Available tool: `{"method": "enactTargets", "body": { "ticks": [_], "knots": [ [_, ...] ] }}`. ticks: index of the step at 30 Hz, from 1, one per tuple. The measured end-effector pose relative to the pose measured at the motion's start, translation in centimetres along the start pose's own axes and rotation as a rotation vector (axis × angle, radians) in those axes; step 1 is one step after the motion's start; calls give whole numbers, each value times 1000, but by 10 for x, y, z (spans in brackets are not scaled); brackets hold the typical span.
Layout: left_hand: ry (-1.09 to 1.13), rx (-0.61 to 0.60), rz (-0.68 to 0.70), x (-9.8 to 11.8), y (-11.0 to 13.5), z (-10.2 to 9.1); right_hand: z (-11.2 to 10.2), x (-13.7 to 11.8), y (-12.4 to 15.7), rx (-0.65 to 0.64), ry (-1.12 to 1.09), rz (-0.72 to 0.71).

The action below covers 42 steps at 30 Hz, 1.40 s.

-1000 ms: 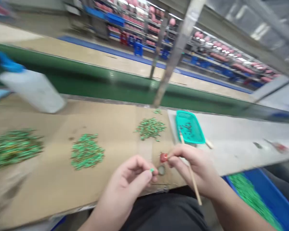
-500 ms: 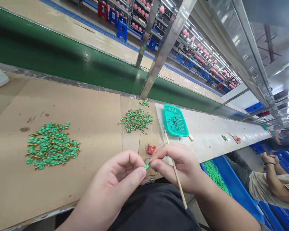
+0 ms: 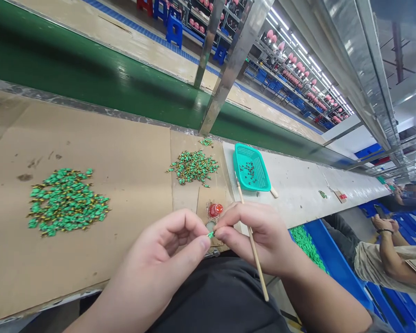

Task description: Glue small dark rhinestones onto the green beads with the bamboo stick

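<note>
Between its thumb and forefinger, my left hand (image 3: 173,245) pinches a small green piece (image 3: 211,234). My right hand (image 3: 253,231) is closed, with its thumb and forefinger tips meeting at the other end of that piece; whatever tiny part they pinch there is mostly hidden. A thin wooden-handled paintbrush (image 3: 256,256) also lies through the right hand, tip pointing away from me. Just beyond my fingertips stands a small jar of red stuff (image 3: 215,210). A teal basket (image 3: 268,178) with tiny dark pieces sits farther off.
A large pile of green-and-gold pieces (image 3: 67,201) lies on cardboard at left, a smaller pile (image 3: 194,166) at centre. A metal post (image 3: 225,69) rises behind. At right, a blue bin (image 3: 343,263) holds green pieces, and a person (image 3: 388,254) sits beyond it.
The view has shifted slightly, so the table things sit a little higher and more to the left. Both hands keep their pinch on the green piece, and the paintbrush stays in my right hand.
</note>
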<state>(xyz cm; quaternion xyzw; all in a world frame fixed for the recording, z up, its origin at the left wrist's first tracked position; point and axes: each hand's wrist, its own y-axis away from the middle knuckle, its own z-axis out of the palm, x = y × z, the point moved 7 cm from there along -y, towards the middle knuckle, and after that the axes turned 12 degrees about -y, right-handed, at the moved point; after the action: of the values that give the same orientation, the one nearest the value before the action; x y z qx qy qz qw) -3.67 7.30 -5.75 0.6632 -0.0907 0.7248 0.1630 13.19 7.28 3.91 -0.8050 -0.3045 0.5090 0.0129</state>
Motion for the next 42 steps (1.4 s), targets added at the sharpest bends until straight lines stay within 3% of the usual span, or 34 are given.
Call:
{"method": "enactTargets", "body": {
  "ticks": [10, 15, 22, 33, 42],
  "knots": [
    [-246, 52, 81, 15, -4, 10, -9, -4, 14, -44, 219, -105],
    [-220, 37, 81, 15, -13, 18, -17, 8, 16, -13, 95, -97],
    [-183, 67, 25, 11, -20, 26, -42, 23, 23, 144, -152, -13],
    [-295, -31, 25, 18, -30, 52, -55, 25, 44, 132, -69, -245],
    [-357, -95, -37, 16, -42, 75, -72, 40, 58, 135, -102, -251]
  ]
}}
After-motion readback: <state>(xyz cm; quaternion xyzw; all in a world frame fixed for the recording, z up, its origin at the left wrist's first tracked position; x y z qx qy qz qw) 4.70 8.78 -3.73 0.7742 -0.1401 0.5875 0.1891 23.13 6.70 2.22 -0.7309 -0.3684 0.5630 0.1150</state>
